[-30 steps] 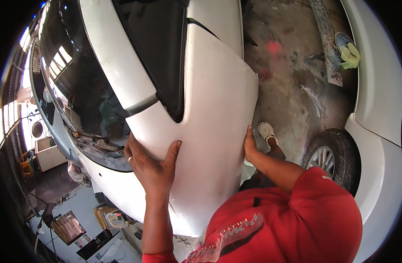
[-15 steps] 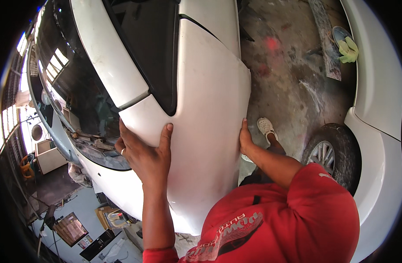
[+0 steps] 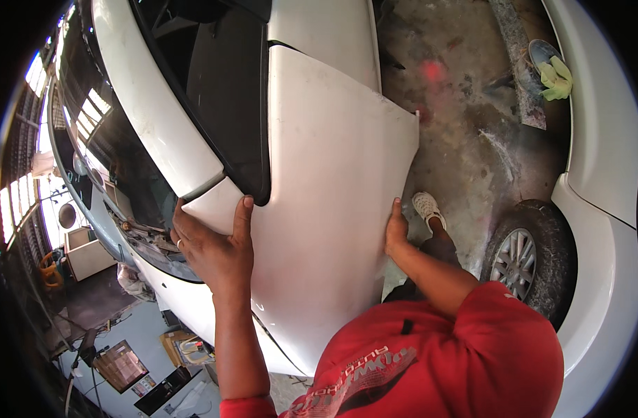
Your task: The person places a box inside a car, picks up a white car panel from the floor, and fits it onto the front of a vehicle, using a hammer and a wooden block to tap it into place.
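A white car fender [image 3: 333, 181] lies in front of me, tilted outward at the side of a white car. My left hand [image 3: 220, 254] grips its upper corner by the windshield pillar [image 3: 152, 118]. The thumb presses on the outer face, and the other fingers go over the edge. On the far side my right hand [image 3: 398, 233] clasps the outer edge, thumb up, with its fingers partly hidden behind the panel. A dark side window [image 3: 228, 104] borders the fender's upper left, and a gap parts it from the white door [image 3: 326, 35].
To the right stands another white car [image 3: 604, 125] with a wheel [image 3: 524, 258] close by. A dusty plank [image 3: 517, 63] and a yellow-green cloth [image 3: 557, 78] are on that side. My shoe [image 3: 428, 209] rests on the stained concrete floor [image 3: 458, 139].
The fender's outer edge has swung right, away from the car, and gaps along the door and hood show wider. Both hands keep their hold; the view has shifted slightly.
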A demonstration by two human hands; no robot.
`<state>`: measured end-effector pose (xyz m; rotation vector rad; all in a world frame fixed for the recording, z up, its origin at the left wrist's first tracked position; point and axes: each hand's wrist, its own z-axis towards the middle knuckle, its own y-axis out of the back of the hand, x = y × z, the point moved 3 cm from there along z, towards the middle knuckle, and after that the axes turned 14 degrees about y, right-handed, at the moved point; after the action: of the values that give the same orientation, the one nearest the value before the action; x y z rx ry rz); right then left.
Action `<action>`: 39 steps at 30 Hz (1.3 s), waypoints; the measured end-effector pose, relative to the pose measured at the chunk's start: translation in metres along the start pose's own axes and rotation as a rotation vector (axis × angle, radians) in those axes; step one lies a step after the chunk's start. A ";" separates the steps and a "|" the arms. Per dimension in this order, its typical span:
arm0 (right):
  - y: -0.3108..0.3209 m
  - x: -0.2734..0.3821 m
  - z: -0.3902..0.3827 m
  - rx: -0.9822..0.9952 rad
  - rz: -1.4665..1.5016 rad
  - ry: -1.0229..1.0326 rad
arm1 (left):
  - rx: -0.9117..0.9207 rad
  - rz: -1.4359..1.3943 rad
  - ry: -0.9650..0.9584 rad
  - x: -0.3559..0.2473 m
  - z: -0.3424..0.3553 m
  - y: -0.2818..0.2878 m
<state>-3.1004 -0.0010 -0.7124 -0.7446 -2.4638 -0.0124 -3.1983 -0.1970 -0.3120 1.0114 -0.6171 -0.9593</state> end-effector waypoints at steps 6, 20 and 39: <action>0.011 0.020 -0.011 0.063 0.156 -0.041 | 0.028 0.053 0.039 0.008 -0.004 -0.003; -0.038 0.008 0.001 0.141 0.193 -0.126 | -0.038 0.016 0.078 0.000 -0.002 -0.001; -0.044 -0.041 0.037 0.157 0.163 -0.109 | 0.549 -0.143 -0.658 -0.074 -0.013 -0.036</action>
<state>-3.1136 -0.0531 -0.7587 -0.8942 -2.4632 0.2871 -3.2359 -0.1338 -0.3505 1.2276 -1.4269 -1.2966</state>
